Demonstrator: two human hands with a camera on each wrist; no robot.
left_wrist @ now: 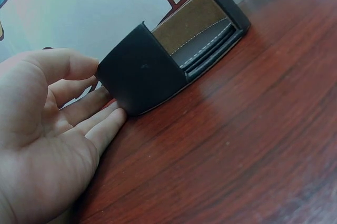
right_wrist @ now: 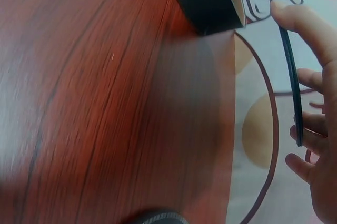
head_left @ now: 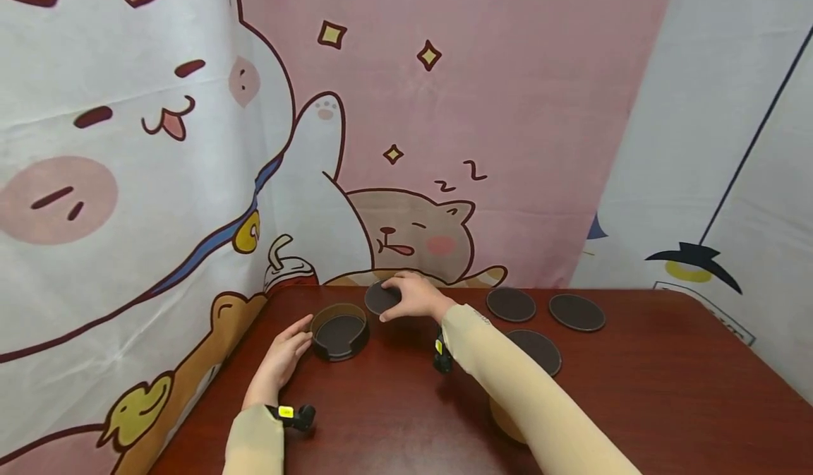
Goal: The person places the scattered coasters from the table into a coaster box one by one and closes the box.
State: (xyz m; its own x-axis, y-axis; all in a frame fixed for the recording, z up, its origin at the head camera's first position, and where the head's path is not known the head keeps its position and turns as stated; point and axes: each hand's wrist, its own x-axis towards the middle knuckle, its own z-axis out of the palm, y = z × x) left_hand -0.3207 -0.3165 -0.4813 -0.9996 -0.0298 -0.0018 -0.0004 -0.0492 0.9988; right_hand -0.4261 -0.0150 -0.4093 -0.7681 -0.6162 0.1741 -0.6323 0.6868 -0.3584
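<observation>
A round black coaster holder [head_left: 324,317] with a brown inner wall and a notch in its front stands on the table, with a dark disc surface at its bottom. My left hand [head_left: 284,353] is beside it, fingers fairly straight, and in the left wrist view the fingertips touch its black outer wall [left_wrist: 141,72]. To the right of the holder, my right hand [head_left: 416,296] pinches a dark round coaster [head_left: 379,298] by its edges. The right wrist view shows this coaster [right_wrist: 291,79] edge-on, raised off the table between thumb and fingers.
Dark round coasters lie on the right: one at the back [head_left: 511,304], one farther right [head_left: 576,312], one nearer [head_left: 538,352]. A tan round item [head_left: 504,422] is partly hidden under the right forearm. A cartoon-printed cloth [head_left: 508,108] hangs behind the reddish-brown table [head_left: 667,390].
</observation>
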